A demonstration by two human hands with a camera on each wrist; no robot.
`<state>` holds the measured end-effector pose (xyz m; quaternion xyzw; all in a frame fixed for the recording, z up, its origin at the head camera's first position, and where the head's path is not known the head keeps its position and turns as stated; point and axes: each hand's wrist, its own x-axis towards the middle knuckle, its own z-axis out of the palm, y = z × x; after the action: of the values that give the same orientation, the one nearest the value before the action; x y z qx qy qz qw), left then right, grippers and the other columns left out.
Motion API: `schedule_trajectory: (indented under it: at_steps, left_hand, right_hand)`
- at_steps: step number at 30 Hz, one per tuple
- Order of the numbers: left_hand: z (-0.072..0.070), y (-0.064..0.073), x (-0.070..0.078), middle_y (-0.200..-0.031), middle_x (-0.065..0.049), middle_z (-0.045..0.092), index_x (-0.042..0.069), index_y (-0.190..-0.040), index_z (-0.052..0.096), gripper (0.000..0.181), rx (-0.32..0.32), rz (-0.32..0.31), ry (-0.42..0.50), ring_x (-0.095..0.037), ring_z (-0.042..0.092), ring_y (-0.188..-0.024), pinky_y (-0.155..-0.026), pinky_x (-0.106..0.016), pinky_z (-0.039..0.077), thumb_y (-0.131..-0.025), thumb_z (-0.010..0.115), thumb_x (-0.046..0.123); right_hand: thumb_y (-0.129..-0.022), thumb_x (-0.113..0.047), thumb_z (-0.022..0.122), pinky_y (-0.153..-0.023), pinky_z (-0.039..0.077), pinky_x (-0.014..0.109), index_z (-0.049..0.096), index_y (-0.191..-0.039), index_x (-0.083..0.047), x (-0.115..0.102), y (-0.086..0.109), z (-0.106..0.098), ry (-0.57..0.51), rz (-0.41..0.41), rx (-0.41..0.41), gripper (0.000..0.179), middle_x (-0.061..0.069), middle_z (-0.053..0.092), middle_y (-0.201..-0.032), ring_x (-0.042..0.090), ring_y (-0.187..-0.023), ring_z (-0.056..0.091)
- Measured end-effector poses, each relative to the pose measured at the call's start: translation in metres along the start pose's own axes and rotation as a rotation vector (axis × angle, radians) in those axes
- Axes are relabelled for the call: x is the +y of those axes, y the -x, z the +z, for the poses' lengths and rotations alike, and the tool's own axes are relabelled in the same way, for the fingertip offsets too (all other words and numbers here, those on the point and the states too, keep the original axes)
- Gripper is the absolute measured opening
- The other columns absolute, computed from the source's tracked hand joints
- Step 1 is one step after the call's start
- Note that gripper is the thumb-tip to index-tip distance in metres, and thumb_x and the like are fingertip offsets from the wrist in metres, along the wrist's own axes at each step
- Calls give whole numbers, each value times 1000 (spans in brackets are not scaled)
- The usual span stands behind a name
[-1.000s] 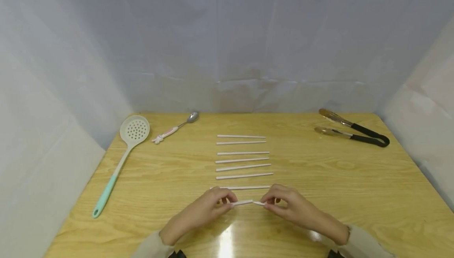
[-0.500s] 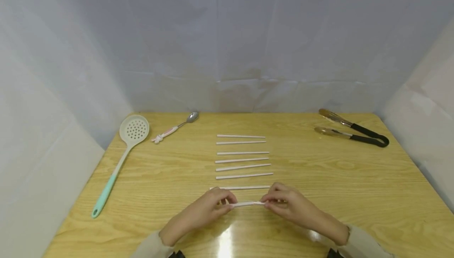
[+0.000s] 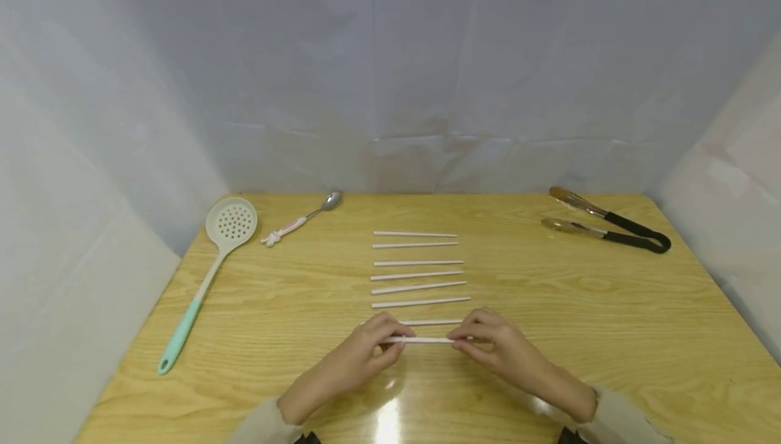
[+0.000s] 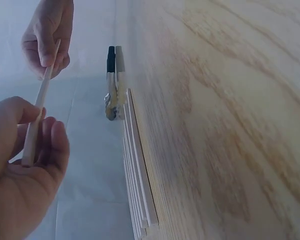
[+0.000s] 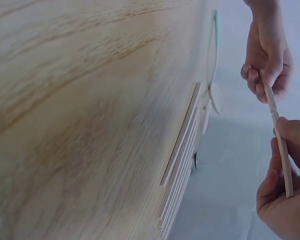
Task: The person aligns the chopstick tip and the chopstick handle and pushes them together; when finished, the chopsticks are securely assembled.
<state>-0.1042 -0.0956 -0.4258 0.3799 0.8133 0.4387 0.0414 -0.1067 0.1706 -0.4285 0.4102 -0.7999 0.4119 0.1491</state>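
Note:
My left hand (image 3: 363,350) and right hand (image 3: 503,349) each pinch one end of a white chopstick (image 3: 427,340), raised above the near part of the table. In the right wrist view a seam (image 5: 274,113) runs across the stick between the hands, and its two lengths lie nearly in line. Whether the lengths are fastened cannot be seen. Just beyond the hands lies another white chopstick (image 3: 430,323), its left end partly covered by the left hand. Farther back, several chopsticks (image 3: 421,302) lie crosswise in a column.
A perforated skimmer (image 3: 232,222) with a mint handle lies at the left. Near it rests a small spoon (image 3: 293,226) with a rabbit-shaped handle. Black-handled metal tongs (image 3: 628,235) lie spread at the back right. Pale sheeting (image 3: 415,78) rises behind and beside the wooden table (image 3: 274,315).
A second ago a small gap parted the two lengths of chopstick; they have come together end to end. Both hands have shifted slightly away from the body, with the stick now level.

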Motion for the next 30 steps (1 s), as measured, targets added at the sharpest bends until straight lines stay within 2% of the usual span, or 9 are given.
schedule_trajectory:
  at_steps: [4,9,13,16,22,30]
  left_hand:
    - [3,-1,1,-94,-4,55,0,-109,63,17,50,22,19,-5,56,-82,-72,-19,53,-96,55,7]
    - [8,-3,1,-93,-6,56,-2,-104,64,14,129,85,6,-8,58,-81,-73,-19,54,-92,59,3]
    - [10,-4,1,-92,-7,56,-2,-101,64,13,176,132,-3,-9,59,-80,-73,-20,54,-89,61,-1]
    - [10,-4,1,-93,-7,55,-2,-101,64,12,191,153,-13,-9,58,-80,-72,-19,54,-89,61,-2]
    - [10,-4,1,-94,-5,55,-1,-100,64,11,243,197,-51,-9,56,-78,-70,-18,52,-89,61,-2]
    - [9,-5,1,-94,-6,55,-1,-100,65,11,286,238,-72,-10,56,-77,-69,-17,52,-90,61,0]
  right_hand:
    - [-75,3,75,-62,48,16,73,-93,-8,-2,-2,1,-11,-1,27,21,-3,63,-84,9,-77,55]
    - [-76,1,75,-62,46,15,73,-91,-10,-3,-3,3,0,19,32,19,-5,61,-83,7,-77,52]
    - [-78,-2,75,-64,46,14,73,-89,-9,-3,-4,4,-2,-26,53,13,-4,61,-84,9,-79,52]
    - [-85,-12,71,-66,44,13,72,-87,-7,-2,-6,5,2,-74,77,5,-3,61,-84,10,-80,52]
    - [-94,-31,56,-66,43,12,72,-84,-10,-4,-11,5,18,-96,100,29,-6,59,-84,8,-79,49]
    - [-96,-25,57,-67,42,13,71,-85,-8,-6,-17,6,17,-187,120,25,-3,59,-83,9,-78,49]
